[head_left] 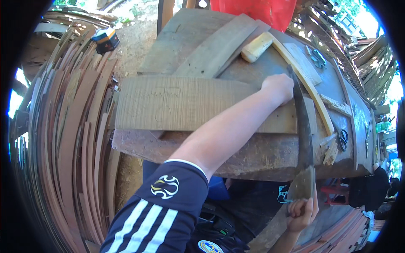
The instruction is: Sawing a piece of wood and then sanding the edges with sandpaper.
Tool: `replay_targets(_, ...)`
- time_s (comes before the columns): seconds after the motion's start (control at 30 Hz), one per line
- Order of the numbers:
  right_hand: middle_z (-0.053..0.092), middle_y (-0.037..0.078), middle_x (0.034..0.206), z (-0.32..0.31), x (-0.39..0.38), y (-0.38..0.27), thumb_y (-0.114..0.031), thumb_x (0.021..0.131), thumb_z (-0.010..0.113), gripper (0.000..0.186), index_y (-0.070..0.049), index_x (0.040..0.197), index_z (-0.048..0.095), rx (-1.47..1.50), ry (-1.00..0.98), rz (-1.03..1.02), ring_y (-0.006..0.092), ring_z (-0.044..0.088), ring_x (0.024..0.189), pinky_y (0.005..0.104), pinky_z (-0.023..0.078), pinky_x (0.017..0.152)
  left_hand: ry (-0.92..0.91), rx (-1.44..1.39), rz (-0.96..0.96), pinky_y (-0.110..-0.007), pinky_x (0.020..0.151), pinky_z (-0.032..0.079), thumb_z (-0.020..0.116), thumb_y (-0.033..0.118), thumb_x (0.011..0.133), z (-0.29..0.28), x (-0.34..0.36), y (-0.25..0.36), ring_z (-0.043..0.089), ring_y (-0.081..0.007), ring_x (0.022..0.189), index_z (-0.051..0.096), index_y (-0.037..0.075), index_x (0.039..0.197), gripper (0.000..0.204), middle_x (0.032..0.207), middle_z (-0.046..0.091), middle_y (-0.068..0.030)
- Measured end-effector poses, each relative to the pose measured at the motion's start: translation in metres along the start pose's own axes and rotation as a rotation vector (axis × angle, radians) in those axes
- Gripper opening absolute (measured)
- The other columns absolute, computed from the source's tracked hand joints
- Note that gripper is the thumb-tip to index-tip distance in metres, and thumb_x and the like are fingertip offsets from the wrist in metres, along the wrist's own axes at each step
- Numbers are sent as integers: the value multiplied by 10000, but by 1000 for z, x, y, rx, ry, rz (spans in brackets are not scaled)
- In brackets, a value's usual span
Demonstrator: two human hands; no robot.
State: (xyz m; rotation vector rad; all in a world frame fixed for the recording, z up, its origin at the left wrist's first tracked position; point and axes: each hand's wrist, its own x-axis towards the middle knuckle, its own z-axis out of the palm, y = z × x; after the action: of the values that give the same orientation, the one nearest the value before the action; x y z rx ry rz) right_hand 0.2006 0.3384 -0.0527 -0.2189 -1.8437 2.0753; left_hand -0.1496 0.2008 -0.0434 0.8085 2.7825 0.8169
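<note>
I see one saw [304,122] pointing forward, its long side along one board's [198,101] right end. Right hand [303,208] squeezes its near end; left hand [278,87] curls, grip unclear.

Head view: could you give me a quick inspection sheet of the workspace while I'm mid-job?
Surface: brown worktable, worn, bearing several boards.
Job's things: marked board; saw at its right end.
Clutter: pale wood block, wood scraps.
Hands: left hand closed beside the saw, fingers mostly hidden; right hand at the saw's handle end.
Cables: on the worktable, nothing seen; teal cord near the saw's handle end.
Surroundings: stacked planks left, red plastic piece beyond the worktable.
</note>
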Motion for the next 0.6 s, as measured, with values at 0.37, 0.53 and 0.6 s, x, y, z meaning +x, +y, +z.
replay_targets(0.37, 319, -80, 536, 8, 20, -1, -186, 1052, 468, 526, 121, 1478, 438, -54, -18, -1, 24, 266, 427, 223, 244, 410, 21, 11, -25, -471, 948, 560, 529, 175, 942, 5, 4, -6, 706, -389, 1076, 763, 17, 1074, 311, 1136, 728, -227)
replay_targets(0.53, 350, -55, 559, 27, 78, 35, -191, 1063, 478, 499, 80, 1482, 457, -173, 76, -13, 45, 315, 455, 234, 290, 436, 37, -24, -33, -471, 953, 557, 530, 175, 937, 4, 0, -21, 701, -396, 1081, 764, 15, 1061, 309, 1135, 724, -236)
replay_targets(0.6, 414, -55, 613, 39, 84, 25, -113, 1054, 490, 467, 75, 1481, 474, -125, -4, 26, 17, 319, 500, 220, 275, 459, 54, -31, -65, -471, 955, 556, 533, 175, 933, 8, -4, -20, 700, -397, 1081, 767, 16, 1049, 305, 1131, 724, -238)
